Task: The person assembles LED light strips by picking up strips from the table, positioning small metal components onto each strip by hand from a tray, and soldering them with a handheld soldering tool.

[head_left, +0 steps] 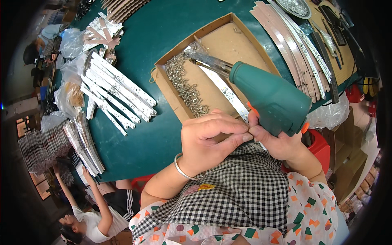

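Note:
A green electric screwdriver with orange parts rests in my right hand, its long bit end pointing up and left over a shallow cardboard tray. My left hand is closed in a pinch. Its thumb and forefinger meet my right thumb at the near end of a narrow white LED strip board. Whatever small thing is between those fingertips is hidden. From the tray the strip runs down beneath the fingers, and a short bit of it shows below them. Many small metal screws lie heaped along the tray's left side.
The cardboard tray sits on a green table. White strips are piled at left, beside plastic bags. Curved brownish strips, a metal bowl and tools lie at right. Another person works at lower left.

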Demonstrator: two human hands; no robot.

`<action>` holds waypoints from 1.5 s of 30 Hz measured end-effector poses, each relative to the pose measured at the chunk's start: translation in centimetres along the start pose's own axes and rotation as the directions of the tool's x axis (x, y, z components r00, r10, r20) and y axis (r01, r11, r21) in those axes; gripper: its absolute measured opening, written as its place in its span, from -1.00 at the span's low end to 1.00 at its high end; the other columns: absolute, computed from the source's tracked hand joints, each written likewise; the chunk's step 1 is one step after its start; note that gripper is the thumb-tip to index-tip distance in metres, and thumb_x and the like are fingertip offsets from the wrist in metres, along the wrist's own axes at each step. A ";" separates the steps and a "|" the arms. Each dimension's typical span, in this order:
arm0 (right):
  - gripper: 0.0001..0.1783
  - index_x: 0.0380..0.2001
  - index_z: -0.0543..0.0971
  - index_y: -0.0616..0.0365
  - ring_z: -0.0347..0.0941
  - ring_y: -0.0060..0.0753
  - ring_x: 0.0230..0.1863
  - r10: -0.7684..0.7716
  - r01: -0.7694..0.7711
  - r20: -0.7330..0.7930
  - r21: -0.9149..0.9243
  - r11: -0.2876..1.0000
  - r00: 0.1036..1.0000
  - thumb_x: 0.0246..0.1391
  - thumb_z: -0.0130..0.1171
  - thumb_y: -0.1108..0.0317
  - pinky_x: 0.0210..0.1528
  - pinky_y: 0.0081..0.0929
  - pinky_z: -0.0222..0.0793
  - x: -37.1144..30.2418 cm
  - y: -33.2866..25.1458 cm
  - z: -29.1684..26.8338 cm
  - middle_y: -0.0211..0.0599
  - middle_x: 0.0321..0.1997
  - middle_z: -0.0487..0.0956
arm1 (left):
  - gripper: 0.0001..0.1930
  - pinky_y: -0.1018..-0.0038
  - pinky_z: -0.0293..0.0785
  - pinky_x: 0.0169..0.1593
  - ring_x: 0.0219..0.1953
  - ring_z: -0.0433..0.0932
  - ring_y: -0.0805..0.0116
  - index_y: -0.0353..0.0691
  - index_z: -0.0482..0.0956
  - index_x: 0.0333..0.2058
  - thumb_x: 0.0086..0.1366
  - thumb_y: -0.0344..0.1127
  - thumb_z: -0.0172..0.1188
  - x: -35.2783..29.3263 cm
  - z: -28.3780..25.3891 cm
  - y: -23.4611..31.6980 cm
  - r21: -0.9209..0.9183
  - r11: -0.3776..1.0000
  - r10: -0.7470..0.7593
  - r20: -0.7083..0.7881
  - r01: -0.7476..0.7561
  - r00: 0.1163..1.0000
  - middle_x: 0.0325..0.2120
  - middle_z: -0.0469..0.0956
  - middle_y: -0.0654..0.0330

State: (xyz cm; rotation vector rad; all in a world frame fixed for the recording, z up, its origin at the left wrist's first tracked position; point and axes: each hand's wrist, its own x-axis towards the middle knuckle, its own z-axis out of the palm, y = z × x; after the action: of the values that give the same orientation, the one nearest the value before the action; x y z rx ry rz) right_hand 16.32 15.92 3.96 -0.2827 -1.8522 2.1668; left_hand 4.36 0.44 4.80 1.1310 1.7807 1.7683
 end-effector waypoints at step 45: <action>-0.42 0.08 0.36 0.32 0.38 -0.49 -0.34 -0.052 0.037 -0.057 -0.251 0.967 0.997 -0.05 0.29 0.55 -0.27 -0.54 0.33 -2.5 1.0 -4.0 -0.27 -0.31 0.48 | -0.90 0.60 0.51 -0.38 -0.49 0.61 0.54 -0.30 0.70 -0.43 0.02 -0.50 0.41 2.9 -2.2 -3.9 0.522 0.792 -0.287 -0.138 0.316 0.948 -0.53 0.68 0.19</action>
State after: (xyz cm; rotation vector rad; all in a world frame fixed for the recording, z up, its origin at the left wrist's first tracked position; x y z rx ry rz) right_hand 19.89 18.67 2.29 -0.3524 -2.0749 1.8728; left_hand -0.10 1.62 2.10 0.9124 2.4266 1.1421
